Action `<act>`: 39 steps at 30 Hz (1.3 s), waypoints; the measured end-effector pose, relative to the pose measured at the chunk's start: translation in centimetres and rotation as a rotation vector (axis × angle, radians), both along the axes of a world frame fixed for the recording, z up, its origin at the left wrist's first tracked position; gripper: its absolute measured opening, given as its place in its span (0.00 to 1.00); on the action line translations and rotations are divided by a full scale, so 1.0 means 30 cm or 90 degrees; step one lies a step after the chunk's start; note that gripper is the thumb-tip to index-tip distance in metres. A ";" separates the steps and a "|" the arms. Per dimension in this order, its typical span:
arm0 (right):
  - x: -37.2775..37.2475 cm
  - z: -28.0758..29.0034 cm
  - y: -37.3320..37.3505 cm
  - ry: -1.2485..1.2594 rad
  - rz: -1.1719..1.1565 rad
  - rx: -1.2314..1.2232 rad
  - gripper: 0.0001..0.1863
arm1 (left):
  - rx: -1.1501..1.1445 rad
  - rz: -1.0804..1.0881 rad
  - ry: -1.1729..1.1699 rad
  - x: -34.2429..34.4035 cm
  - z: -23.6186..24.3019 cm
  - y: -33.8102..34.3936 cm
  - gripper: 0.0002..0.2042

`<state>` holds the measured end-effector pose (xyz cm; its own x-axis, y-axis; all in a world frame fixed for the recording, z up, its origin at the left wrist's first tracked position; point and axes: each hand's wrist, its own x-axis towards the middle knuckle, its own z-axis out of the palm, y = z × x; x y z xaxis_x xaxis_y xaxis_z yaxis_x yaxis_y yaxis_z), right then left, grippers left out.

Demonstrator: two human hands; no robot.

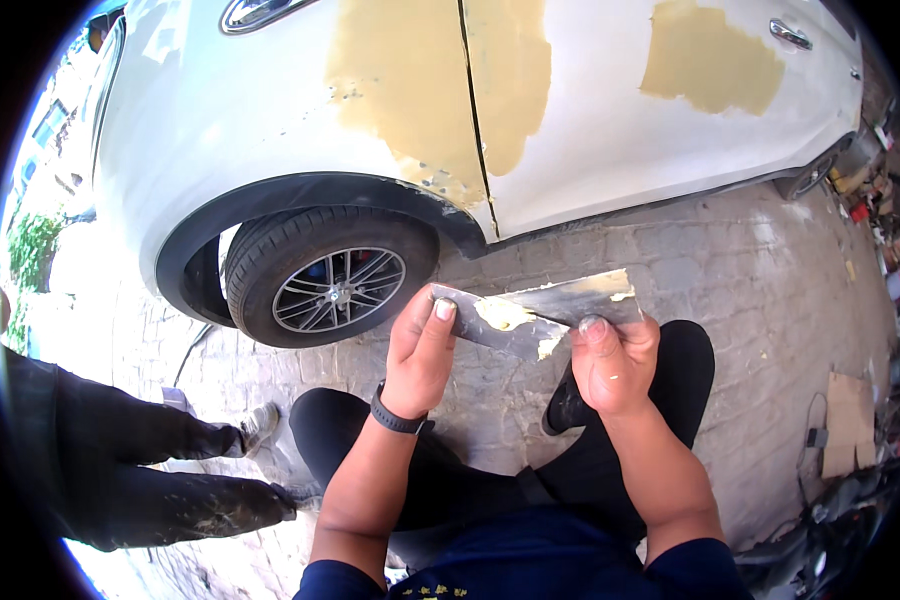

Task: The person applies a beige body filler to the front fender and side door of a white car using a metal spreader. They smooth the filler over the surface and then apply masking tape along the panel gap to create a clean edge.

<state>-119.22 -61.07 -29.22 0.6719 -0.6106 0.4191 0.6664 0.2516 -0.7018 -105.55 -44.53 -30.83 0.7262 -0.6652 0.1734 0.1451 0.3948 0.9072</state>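
In front of my knees, my left hand grips a flat metal putty spreader, thumb on top. A lump of pale yellow putty lies on that plate, and more clings to its right corner. My right hand holds a second metal spreader, which has dried putty along its edges. The two plates overlap or touch between my hands. Beyond them stands a white car with a large tan filler patch across the panel seam and a smaller patch near the door handle.
A car wheel is just beyond my left hand. Another person's dark-trousered legs are close on my left. Paved ground lies under the car. Flattened cardboard, a cable and assorted clutter line the right side.
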 end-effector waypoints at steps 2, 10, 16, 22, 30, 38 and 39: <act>-0.040 0.011 -0.053 0.085 -0.058 -0.322 0.15 | 0.047 0.032 -0.104 0.007 0.001 0.032 0.11; 0.055 -0.170 -0.188 0.419 -0.027 -0.617 0.06 | -0.173 0.132 0.107 0.092 0.031 0.114 0.17; 0.387 -0.562 -0.227 0.436 -0.225 -0.209 0.09 | -0.219 0.103 0.194 0.148 0.005 0.076 0.18; 0.517 -0.727 -0.240 0.372 -0.238 -0.044 0.12 | -0.152 0.138 0.197 0.149 -0.045 0.074 0.18; 0.579 -0.756 -0.261 0.359 -0.261 -0.147 0.12 | -0.143 0.128 0.204 0.149 -0.070 0.044 0.15; 0.609 -0.713 -0.233 0.336 -0.244 -0.157 0.13 | -0.153 0.094 0.208 0.144 -0.074 0.035 0.14; 0.604 -0.705 -0.227 0.344 -0.245 -0.152 0.13 | -0.152 0.094 0.210 0.144 -0.071 0.031 0.14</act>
<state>-101.10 -67.88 -50.37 0.5785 -0.7797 0.2398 0.2201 -0.1339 -0.9663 -101.22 -43.59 -32.97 0.8532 -0.5189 0.0524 0.3377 0.6262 0.7027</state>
